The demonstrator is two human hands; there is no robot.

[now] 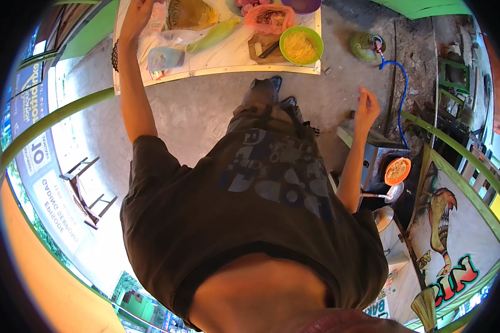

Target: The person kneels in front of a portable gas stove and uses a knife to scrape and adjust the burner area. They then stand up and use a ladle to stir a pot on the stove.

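My left hand (140,10) reaches far forward onto a white table (216,69) and touches a clear plastic bag (156,23) at its left end; whether the fingers grip the bag is hidden. Beside it lie a yellow bag (189,14), a bluish bag (164,57) and a corn cob (214,35). My right hand (366,108) hangs in the air with fingers apart, holding nothing, above a metal stove (378,158). My dark shirt fills the middle of the view.
The table also holds a green bowl of yellow noodles (300,45), a cutting board with a knife (265,49) and an orange bag (269,18). A green gas cylinder (364,45) with a blue hose (401,83) feeds the stove. An orange dish of food (397,170) sits there. A wooden stool (86,191) stands left.
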